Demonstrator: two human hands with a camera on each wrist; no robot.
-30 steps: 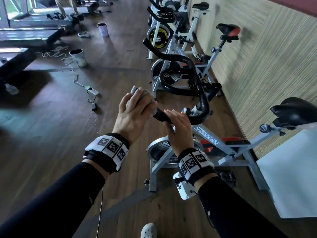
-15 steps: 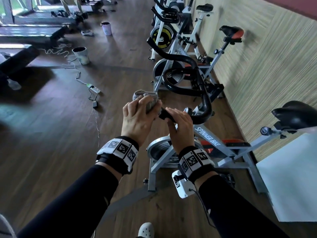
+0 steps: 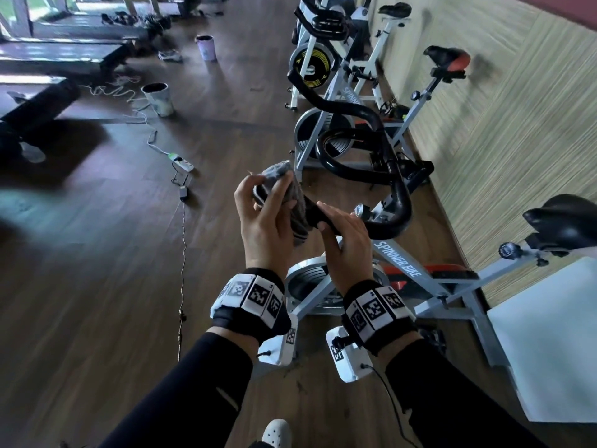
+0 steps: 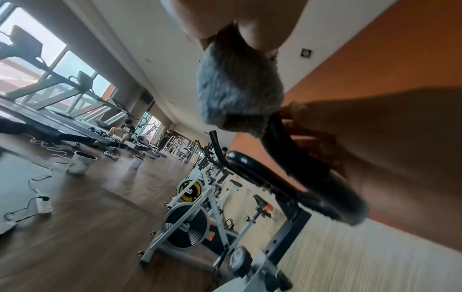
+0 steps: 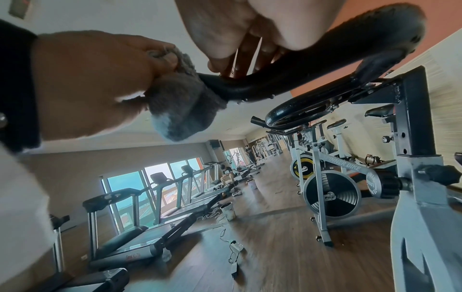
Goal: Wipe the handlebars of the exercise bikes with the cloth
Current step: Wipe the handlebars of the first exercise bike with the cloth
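Observation:
The nearest white spinner bike [image 3: 400, 268] carries a looping black handlebar [image 3: 399, 202]. My left hand [image 3: 268, 218] grips a grey fluffy cloth [image 3: 292, 192] wrapped over the near left tip of that bar; the cloth [image 4: 237, 89] fills the left wrist view and shows bunched round the bar end [image 5: 180, 106] in the right wrist view. Just right of the cloth, my right hand [image 3: 342, 236] is curled round the same bar. The bar [image 5: 287, 77] curves away to the stem [image 5: 405, 110]. The tip under the cloth is hidden.
More white exercise bikes [image 3: 336, 130] line the striped wall [image 3: 517, 108] on the right. A power strip [image 3: 182, 161] and cables trail over the wooden floor at left. Two buckets [image 3: 158, 98] stand further back. Treadmills [image 5: 140, 213] run along the windows. A white panel [image 3: 549, 334] leans at right.
My left hand and the cloth have shifted down and right along the bar end, and the fingers have spread over the cloth. The right hand keeps its grip on the bar.

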